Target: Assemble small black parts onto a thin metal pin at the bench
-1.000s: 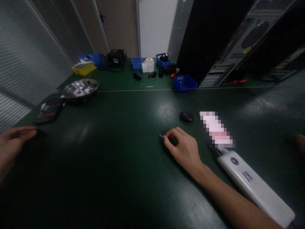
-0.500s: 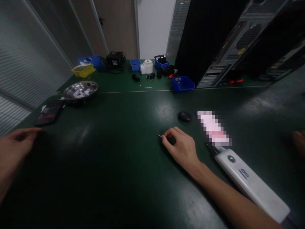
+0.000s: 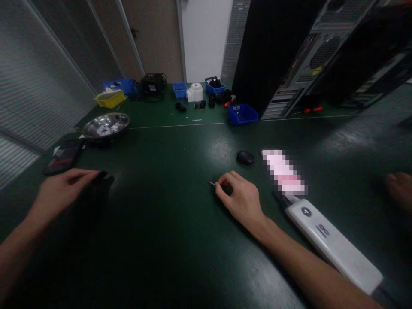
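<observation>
Pinching a small black piece (image 3: 102, 174) at its fingertips, the left hand (image 3: 66, 184) has its grip closed over the table (image 3: 157, 193), near a dark flat object (image 3: 66, 154). So slight a hold probably suits so small a piece. Beyond it, a metal bowl (image 3: 91, 127) contains white scraps, presumably to keep them from scattering. Rightward, along the back, a white housing (image 3: 195, 93) and a blue bin (image 3: 243, 118) stand out of the hands' way. Nearer, the right hand's (image 3: 240, 195) grip is closed on a thin metal tool (image 3: 210, 183); its tip points left, the rest hidden by fingers. The forearm seems laid on the table, likely for steadiness. Past the hand lie a black mouse (image 3: 245, 157) and a white elongated case (image 3: 334, 244); another person's hand (image 3: 399, 186), apparently, shows at far right.

As for writing, the dark flat object's reddish band and the bin's pale label are illegible; the white case bears a handwritten number, seemingly 18.
</observation>
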A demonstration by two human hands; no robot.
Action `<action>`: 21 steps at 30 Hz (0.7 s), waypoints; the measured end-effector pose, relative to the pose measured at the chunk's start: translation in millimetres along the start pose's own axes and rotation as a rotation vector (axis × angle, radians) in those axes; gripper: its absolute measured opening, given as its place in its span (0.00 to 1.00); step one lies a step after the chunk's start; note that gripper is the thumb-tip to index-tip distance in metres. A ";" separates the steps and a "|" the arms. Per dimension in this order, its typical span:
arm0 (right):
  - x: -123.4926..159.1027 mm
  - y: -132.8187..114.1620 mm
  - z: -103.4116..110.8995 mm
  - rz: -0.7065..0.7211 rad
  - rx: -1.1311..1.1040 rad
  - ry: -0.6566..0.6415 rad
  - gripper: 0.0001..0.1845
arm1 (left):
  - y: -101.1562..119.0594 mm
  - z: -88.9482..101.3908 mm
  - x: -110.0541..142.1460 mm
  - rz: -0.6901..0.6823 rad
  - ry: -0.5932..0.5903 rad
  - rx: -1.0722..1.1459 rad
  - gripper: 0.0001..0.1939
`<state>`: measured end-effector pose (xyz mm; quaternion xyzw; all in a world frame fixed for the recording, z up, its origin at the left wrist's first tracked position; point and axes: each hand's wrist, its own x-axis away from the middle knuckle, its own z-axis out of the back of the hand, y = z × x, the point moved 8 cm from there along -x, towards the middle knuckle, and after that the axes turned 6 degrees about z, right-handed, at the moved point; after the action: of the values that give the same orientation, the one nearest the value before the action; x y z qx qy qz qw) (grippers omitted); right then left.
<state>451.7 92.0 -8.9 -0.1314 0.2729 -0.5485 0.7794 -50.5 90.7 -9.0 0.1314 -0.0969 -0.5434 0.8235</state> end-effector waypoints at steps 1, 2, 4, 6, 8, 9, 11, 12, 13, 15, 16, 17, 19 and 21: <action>-0.3 0.1 0.2 0.000 0.001 0.005 0.07 | 38.9 -6.6 8.0 -0.044 -0.071 0.053 0.33; -0.5 0.3 0.2 0.001 0.000 0.008 0.07 | 82.4 -12.8 18.0 -0.146 -0.132 0.124 0.29; -0.8 0.6 -0.2 0.002 -0.004 0.010 0.07 | 162.8 -27.9 40.8 -0.332 -0.253 0.246 0.23; -0.8 1.0 -0.2 0.002 -0.013 0.013 0.07 | 228.6 -46.6 64.7 -0.510 -0.355 0.333 0.18; -0.7 1.6 0.8 -0.004 -0.027 0.026 0.07 | 274.3 -69.5 85.4 -0.661 -0.450 0.375 0.13; -0.7 2.0 1.7 -0.010 -0.037 0.036 0.07 | 288.0 -81.8 91.7 -0.693 -0.497 0.389 0.10; -0.7 2.9 3.8 -0.026 -0.063 0.057 0.08 | 300.5 -104.2 96.1 -0.685 -0.579 0.421 0.08; -0.8 2.9 4.4 -0.030 -0.077 0.063 0.08 | 301.5 -112.8 95.3 -0.660 -0.609 0.440 0.07; -0.9 2.6 5.0 -0.031 -0.088 0.068 0.08 | 300.8 -118.8 93.9 -0.637 -0.628 0.461 0.07; -1.3 1.2 5.2 -0.024 -0.099 0.065 0.07 | 297.6 -123.3 91.5 -0.623 -0.633 0.502 0.07; -1.4 0.5 5.2 -0.020 -0.101 0.061 0.07 | 295.6 -122.5 90.6 -0.623 -0.620 0.525 0.08; -1.5 -0.2 5.0 -0.015 -0.103 0.056 0.07 | 293.7 -120.7 90.0 -0.626 -0.606 0.551 0.08; -1.5 -1.5 4.9 -0.007 -0.110 0.050 0.07 | 290.2 -116.2 89.6 -0.633 -0.580 0.601 0.11; -1.5 -3.1 4.5 0.008 -0.118 0.040 0.07 | 287.1 -113.7 90.0 -0.640 -0.580 0.625 0.14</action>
<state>451.5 91.8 -3.3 -0.1653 0.3209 -0.5309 0.7667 268.7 128.1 -22.8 0.2375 -0.4330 -0.7266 0.4777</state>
